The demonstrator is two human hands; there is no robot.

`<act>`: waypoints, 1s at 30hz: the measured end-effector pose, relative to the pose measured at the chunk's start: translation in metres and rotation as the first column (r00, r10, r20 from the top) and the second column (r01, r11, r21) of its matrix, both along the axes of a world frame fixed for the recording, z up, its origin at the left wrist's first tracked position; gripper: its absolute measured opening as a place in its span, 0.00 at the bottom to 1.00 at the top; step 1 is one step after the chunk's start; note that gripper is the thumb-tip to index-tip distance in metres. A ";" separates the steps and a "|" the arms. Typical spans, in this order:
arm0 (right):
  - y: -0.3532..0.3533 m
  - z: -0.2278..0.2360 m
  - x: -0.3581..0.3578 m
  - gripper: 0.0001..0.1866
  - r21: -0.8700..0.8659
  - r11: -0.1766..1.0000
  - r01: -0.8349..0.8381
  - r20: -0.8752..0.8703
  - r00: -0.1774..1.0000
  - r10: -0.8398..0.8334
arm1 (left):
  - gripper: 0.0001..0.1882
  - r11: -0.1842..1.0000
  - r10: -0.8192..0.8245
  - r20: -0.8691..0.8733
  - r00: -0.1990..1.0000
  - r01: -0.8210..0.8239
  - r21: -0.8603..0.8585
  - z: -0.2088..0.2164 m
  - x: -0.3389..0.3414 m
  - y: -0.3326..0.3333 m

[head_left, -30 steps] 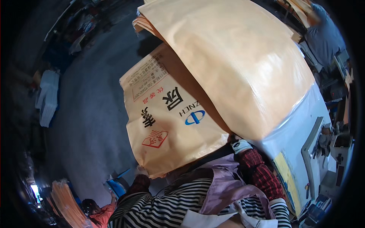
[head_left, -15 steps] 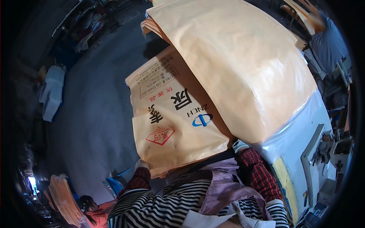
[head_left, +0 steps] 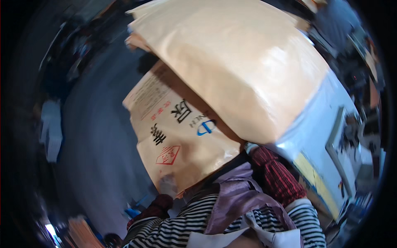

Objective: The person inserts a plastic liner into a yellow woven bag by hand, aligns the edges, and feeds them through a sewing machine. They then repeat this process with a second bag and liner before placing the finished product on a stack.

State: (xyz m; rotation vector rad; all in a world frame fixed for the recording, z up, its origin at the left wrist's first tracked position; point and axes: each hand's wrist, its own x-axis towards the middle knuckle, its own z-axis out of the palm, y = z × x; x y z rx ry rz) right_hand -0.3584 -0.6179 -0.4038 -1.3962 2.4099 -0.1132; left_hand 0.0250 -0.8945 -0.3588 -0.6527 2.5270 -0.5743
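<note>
A printed tan woven sack [head_left: 186, 159] lies slanted in front of me, its upper right side beneath the overhang of a thick pile of tan sacks [head_left: 235, 53]. My left hand [head_left: 168, 184], in a pale glove, rests against the printed sack near its lower left corner. Motion smears its fingers. At the sack's lower right corner is my right hand [head_left: 250, 148], gloved too, close under the pile's near edge. Its fingers are hidden, so its grip does not show. Dark red checked sleeve covers reach both wrists.
The pile rests on a pale table [head_left: 308, 120] with a yellow strip [head_left: 316, 186] along its side. A grey machine [head_left: 347, 153] stands at the right. A person [head_left: 337, 22] in blue-grey is at the upper right. White bundles [head_left: 51, 130] stand far left, orange-tan sheets [head_left: 84, 233] lower left.
My left hand has moved from the printed sack's lower left edge onto its face. The whole view has shifted, with pile and sack now further left in the picture.
</note>
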 end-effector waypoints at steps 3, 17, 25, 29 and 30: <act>0.004 -0.001 0.033 0.18 0.012 0.985 0.171 0.103 0.980 -0.172 | 0.24 0.798 -0.205 0.215 0.955 0.036 0.601 -0.017 -0.017 0.010; 0.145 0.199 0.044 0.22 -0.012 0.894 0.448 0.600 0.718 -0.352 | 0.18 0.022 -0.160 -0.889 0.429 0.902 0.431 0.241 -0.415 0.267; 0.226 0.205 -0.009 0.12 -0.115 0.010 0.993 0.979 0.111 0.169 | 0.11 0.430 -0.346 -0.749 0.565 0.805 0.409 0.175 -0.474 0.313; 0.212 0.211 -0.052 0.14 -0.098 -0.221 0.970 0.985 0.063 -0.159 | 0.08 0.171 -0.100 -0.809 0.579 0.811 0.559 0.173 -0.481 0.307; 0.205 0.207 -0.062 0.16 -0.151 -0.144 0.978 0.941 0.098 -0.324 | 0.08 0.157 -0.084 -0.784 0.616 0.785 0.600 0.174 -0.481 0.305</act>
